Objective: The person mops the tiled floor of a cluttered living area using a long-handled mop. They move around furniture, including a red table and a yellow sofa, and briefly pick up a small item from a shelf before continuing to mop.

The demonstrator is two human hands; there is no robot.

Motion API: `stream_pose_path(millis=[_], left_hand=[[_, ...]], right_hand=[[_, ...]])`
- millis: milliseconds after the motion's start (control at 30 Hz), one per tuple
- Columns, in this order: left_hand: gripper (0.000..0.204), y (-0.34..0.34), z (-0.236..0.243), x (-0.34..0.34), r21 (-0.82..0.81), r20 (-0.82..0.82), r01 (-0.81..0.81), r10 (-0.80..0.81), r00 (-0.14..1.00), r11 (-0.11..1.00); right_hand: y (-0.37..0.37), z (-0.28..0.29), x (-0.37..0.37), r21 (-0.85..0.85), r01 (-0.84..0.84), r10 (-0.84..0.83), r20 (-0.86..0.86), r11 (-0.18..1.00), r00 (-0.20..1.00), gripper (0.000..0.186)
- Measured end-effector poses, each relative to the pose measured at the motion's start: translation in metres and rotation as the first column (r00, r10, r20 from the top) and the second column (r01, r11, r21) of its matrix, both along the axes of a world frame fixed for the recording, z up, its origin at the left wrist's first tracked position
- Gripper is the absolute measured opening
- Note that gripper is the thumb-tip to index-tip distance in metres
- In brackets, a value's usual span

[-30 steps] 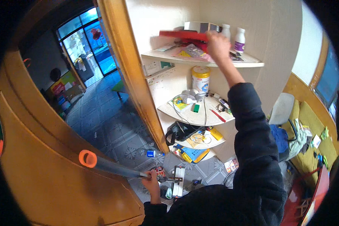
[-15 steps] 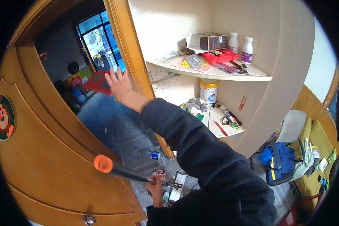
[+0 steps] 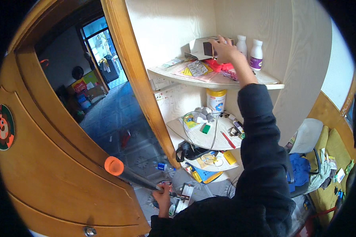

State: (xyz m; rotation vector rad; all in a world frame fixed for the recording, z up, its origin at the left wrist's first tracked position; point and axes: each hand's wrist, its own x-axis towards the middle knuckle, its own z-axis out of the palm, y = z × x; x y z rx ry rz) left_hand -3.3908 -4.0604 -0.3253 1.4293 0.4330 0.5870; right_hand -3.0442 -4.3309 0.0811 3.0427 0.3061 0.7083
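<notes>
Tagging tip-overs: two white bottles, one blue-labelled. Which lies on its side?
The blue-labelled bottle, on the floor; both white bottles stand upright on the top shelf.

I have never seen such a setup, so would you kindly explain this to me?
There is no robot, only a person's two bare hands. The view comes from a wide fisheye camera worn on the head, looking down, so straight edges bend. The left hand grips a dark pole with an orange end. The right hand is open at a box on the upper shelf; whether it touches is hard to tell. Nearby are a red tray, silver blister pack and two white bottles. Below stands a yellow-lidded tin.
</notes>
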Motion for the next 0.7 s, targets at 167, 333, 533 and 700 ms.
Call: stream_pose_path(millis=[167, 333, 533, 700], left_hand=[[0.016, -0.003, -0.004, 0.012, 0.023, 0.106, 0.004, -0.006, 0.994, 1.000], [0.013, -0.020, -0.009, 0.027, 0.037, 0.071, 0.070, -0.073, 0.995, 0.997], [0.013, -0.035, 0.061, 0.050, 0.263, -0.081, 0.548, -0.548, 0.833, 0.794], [0.017, -0.081, 0.165, 0.096, 0.308, -0.155, 0.921, -0.943, 0.295, 0.238]], right_hand=[[-0.042, 0.005, -0.012, 0.125, -0.259, 0.260, 0.009, 0.958, 0.966, 0.071], [-0.053, -0.012, 0.005, 0.240, -0.444, 0.455, 0.010, 0.863, 0.891, 0.029], [-0.074, -0.004, 0.020, 0.381, -0.485, 0.550, -0.077, 0.787, 0.832, 0.028], [-0.086, 0.016, 0.036, 0.346, -0.567, 0.626, -0.079, 0.747, 0.776, 0.025]])
